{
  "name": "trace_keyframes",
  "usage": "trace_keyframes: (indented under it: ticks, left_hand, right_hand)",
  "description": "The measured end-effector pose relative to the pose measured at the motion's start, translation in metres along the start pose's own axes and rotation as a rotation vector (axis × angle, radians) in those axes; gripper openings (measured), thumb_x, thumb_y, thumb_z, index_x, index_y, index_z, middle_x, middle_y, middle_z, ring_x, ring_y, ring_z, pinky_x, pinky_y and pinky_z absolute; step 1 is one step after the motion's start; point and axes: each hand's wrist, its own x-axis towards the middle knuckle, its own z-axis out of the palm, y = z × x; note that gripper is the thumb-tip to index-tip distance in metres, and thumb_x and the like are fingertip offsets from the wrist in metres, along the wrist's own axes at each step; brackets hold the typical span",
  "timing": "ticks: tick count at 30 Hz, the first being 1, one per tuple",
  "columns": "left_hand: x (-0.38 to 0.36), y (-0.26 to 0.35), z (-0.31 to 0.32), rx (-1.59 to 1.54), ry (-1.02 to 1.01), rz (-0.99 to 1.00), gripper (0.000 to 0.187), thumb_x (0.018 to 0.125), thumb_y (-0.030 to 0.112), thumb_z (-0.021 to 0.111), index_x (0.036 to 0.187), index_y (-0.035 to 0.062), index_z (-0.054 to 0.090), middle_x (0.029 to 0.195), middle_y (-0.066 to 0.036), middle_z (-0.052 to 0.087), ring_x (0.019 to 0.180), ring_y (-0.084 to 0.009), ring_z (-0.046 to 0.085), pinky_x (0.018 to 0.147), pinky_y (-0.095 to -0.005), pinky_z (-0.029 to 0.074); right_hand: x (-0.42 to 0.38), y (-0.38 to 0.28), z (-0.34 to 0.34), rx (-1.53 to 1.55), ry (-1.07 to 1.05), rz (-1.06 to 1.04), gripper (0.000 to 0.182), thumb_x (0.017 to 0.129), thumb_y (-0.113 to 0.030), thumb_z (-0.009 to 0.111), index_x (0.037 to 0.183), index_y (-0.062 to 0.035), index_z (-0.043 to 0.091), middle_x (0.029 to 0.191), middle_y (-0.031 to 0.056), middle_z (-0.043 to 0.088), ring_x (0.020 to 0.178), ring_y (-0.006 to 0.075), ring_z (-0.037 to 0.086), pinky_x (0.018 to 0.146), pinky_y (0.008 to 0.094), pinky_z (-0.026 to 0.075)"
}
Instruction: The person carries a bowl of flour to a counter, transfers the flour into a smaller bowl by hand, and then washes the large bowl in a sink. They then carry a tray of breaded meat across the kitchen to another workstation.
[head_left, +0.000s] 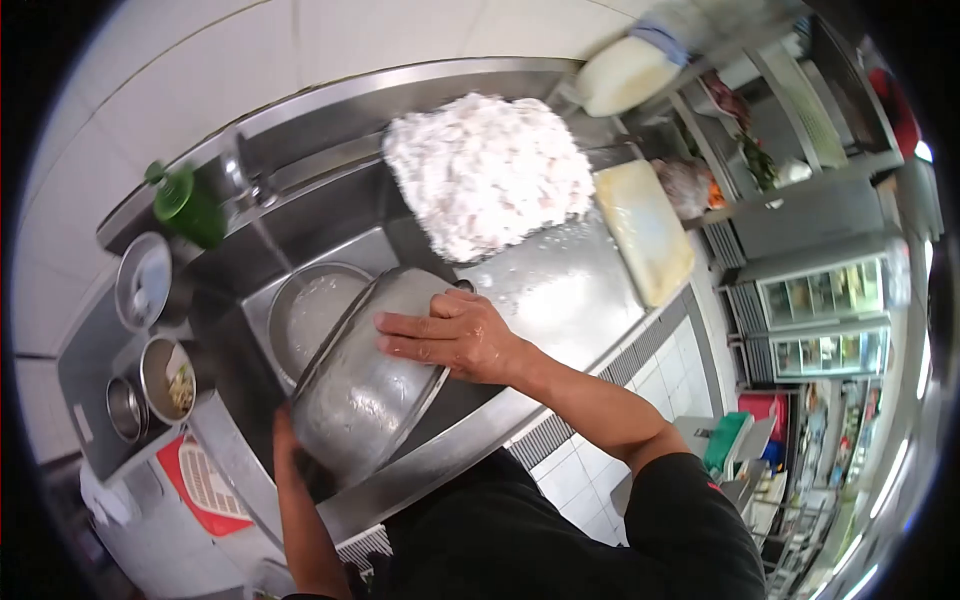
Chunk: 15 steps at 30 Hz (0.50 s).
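A large stainless-steel bowl [370, 390] is tilted on its side above the sink's front edge, its rounded outside facing me. My right hand [455, 338] grips it at the upper right, with two fingers laid along the metal. On the bowl's left side is my left hand [287, 437], blurred and partly hidden, its fingers curled behind the bowl. Below, in the sink [225, 280], stands a second round metal basin [318, 305] with cloudy water in it. A thin stream runs from the tap [255, 188] toward that basin.
Pale shredded food [490, 175] is heaped on the steel drainboard [560, 290], beside a worn cutting board [645, 232]. Left of the sink are a green bottle [190, 207], a bowl of scraps [170, 378] and a red tray [205, 490]. Shelves [770, 195] stand at right.
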Motion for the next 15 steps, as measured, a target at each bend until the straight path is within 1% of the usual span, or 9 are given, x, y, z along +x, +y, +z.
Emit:
trace_keyframes:
  ticks: [1,2,3,5,8,10,11,13,15]
  left_hand:
    - [0.004,0.067,0.015,-0.805,-0.126,-0.344,0.040,0.082,0.018,0.061,0.116,0.0001,0.058,0.096,-0.012,0.066,0.087,-0.0224,0.062,0.080,-0.0333,0.047]
    - [0.032,0.090,0.028,-0.797,-0.146,-0.340,0.040,0.082,0.018,0.061,0.116,0.0001,0.058,0.096,-0.012,0.066,0.087,-0.0224,0.062,0.080,-0.0333,0.047]
    - [0.055,0.106,0.039,-0.549,-0.176,-0.237,0.038,0.084,0.021,0.059,0.117,0.0016,0.058,0.098,-0.010,0.065,0.086,-0.0199,0.061,0.078,-0.0313,0.047]
    - [0.095,0.136,0.057,-0.058,-0.213,-0.030,0.036,0.090,0.027,0.054,0.117,0.0045,0.058,0.101,-0.006,0.064,0.084,-0.0150,0.060,0.073,-0.0273,0.048]
    - [0.103,0.241,0.095,-0.061,-0.199,-0.117,0.031,0.089,0.030,0.054,0.114,0.0125,0.058,0.101,-0.003,0.061,0.085,-0.0173,0.059,0.070,-0.0312,0.049]
    - [0.116,0.267,0.108,-0.116,-0.198,-0.121,0.024,0.089,0.029,0.053,0.103,0.0115,0.061,0.095,-0.001,0.062,0.081,-0.0139,0.058,0.067,-0.0303,0.049]
    - [0.125,0.269,0.112,-0.096,-0.182,-0.120,0.023,0.087,0.028,0.055,0.101,0.0106,0.062,0.090,0.000,0.062,0.076,-0.0128,0.058,0.064,-0.0303,0.048]
    - [0.137,0.272,0.114,-0.053,-0.106,-0.153,0.024,0.084,0.026,0.057,0.101,0.0098,0.061,0.091,-0.002,0.062,0.075,-0.0149,0.059,0.064,-0.0321,0.049]
    - [0.140,0.247,0.108,-0.047,-0.034,-0.187,0.028,0.083,0.025,0.057,0.105,0.0094,0.061,0.096,-0.005,0.062,0.077,-0.0186,0.060,0.066,-0.0360,0.050]
  right_hand:
    - [-0.006,-0.001,-0.012,-0.003,0.035,0.024,0.058,0.055,-0.008,0.066,0.112,-0.0149,0.065,0.125,-0.0017,0.058,0.060,0.0167,0.043,0.060,0.0277,0.042]
    - [-0.010,-0.002,-0.023,0.000,0.071,0.044,0.056,0.054,-0.008,0.067,0.109,-0.0155,0.065,0.124,-0.0040,0.059,0.060,0.0161,0.045,0.063,0.0276,0.043]
    - [-0.014,-0.006,-0.045,0.030,0.061,0.108,0.044,0.062,-0.006,0.066,0.106,-0.0108,0.068,0.117,0.0025,0.064,0.060,0.0187,0.050,0.057,0.0281,0.040]
    - [-0.042,0.000,-0.072,0.023,0.102,0.156,0.044,0.064,-0.008,0.067,0.108,-0.0107,0.067,0.118,0.0036,0.063,0.069,0.0191,0.055,0.059,0.0298,0.041]
    - [-0.095,0.010,-0.117,-0.050,0.300,0.284,0.028,0.082,-0.017,0.055,0.105,-0.0037,0.066,0.109,0.0123,0.066,0.092,0.0287,0.063,0.073,0.0323,0.047]
    - [-0.174,0.023,-0.135,0.087,0.610,0.631,0.027,0.086,-0.013,0.050,0.103,0.0026,0.064,0.103,0.0146,0.066,0.096,0.0268,0.062,0.087,0.0356,0.046]
    - [-0.244,0.040,-0.131,-0.537,0.842,0.415,0.023,0.088,-0.012,0.052,0.099,0.0039,0.064,0.102,0.0158,0.065,0.091,0.0230,0.061,0.081,0.0349,0.048]
    - [-0.278,0.033,-0.174,-0.437,0.808,1.141,0.032,0.086,-0.018,0.063,0.108,0.0053,0.061,0.106,0.0134,0.064,0.088,0.0210,0.060,0.081,0.0327,0.047]
    - [-0.268,0.033,-0.178,-0.135,1.149,1.191,0.036,0.086,-0.019,0.063,0.112,0.0066,0.058,0.106,0.0112,0.063,0.089,0.0205,0.061,0.082,0.0312,0.047]
